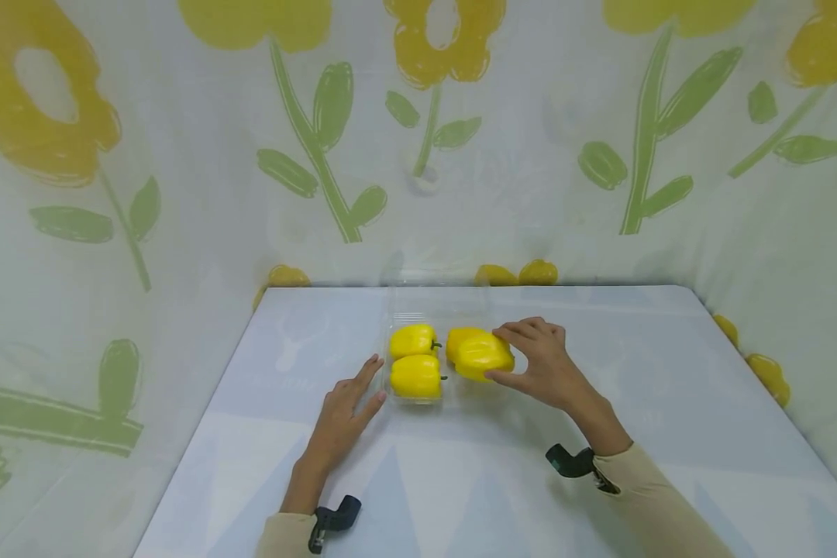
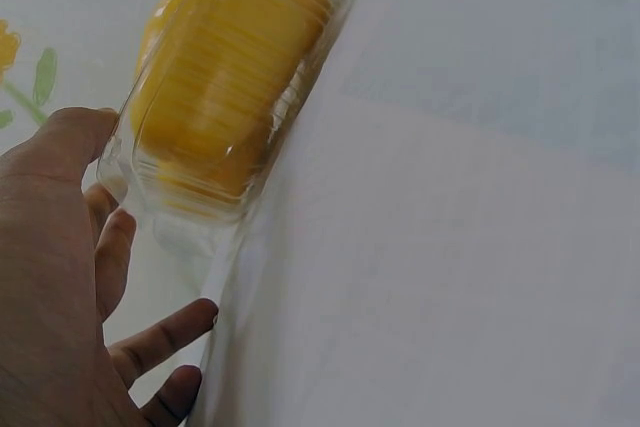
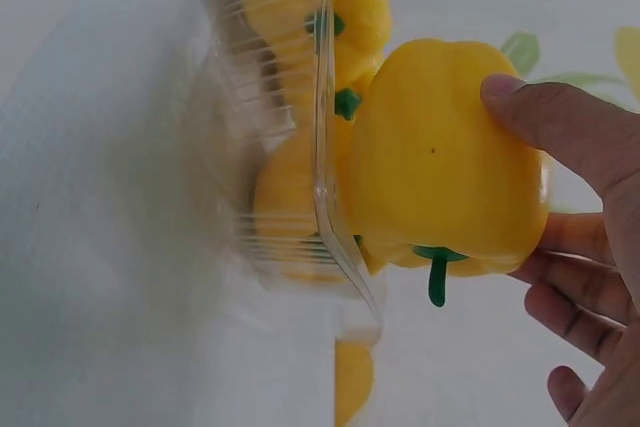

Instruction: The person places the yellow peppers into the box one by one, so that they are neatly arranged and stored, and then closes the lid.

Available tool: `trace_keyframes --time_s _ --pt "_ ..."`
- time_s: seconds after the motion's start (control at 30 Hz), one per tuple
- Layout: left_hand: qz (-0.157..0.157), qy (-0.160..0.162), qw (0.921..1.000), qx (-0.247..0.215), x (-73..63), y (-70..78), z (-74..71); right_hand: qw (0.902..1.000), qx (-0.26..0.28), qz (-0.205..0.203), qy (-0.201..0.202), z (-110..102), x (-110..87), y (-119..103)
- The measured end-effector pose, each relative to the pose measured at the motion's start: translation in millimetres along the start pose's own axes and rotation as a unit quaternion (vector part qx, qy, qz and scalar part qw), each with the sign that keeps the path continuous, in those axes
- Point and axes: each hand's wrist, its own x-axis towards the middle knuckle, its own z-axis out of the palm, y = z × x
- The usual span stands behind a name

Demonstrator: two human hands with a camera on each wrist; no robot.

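A clear plastic clamshell box (image 1: 418, 401) sits on the table with its lid (image 1: 439, 298) laid back. Two yellow bell peppers, one at the back (image 1: 411, 341) and one at the front (image 1: 415, 377), lie in its left half. Another yellow pepper (image 1: 458, 335) is at the back right. My right hand (image 1: 545, 363) grips a yellow bell pepper (image 3: 450, 147) between thumb and fingers, above the box's right side; its green stem points toward the near side in the right wrist view. Beside the box's left wall is my left hand (image 1: 345, 415), fingers extended, thumb (image 2: 85, 137) at the rim.
The white table (image 1: 307, 341) has pale blue triangle shapes on it. Behind and along both sides hangs a white cloth (image 1: 516, 170) printed with yellow flowers and green leaves. A dark wrist camera (image 1: 338, 513) is strapped to each arm.
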Motion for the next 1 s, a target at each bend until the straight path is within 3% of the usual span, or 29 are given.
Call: trace_keyframes --time_s 0.37,1.0 --pt "0.015 0.005 0.9999 -0.006 2.9 -3.3 -0.9 0.9999 0.003 -0.011 0.008 8.9 0.8 0.3" --pt "0.008 0.000 1.0000 -0.002 3.5 -2.7 0.5 0.9996 -0.004 0.005 -0.027 25.9 -4.6 -3.3"
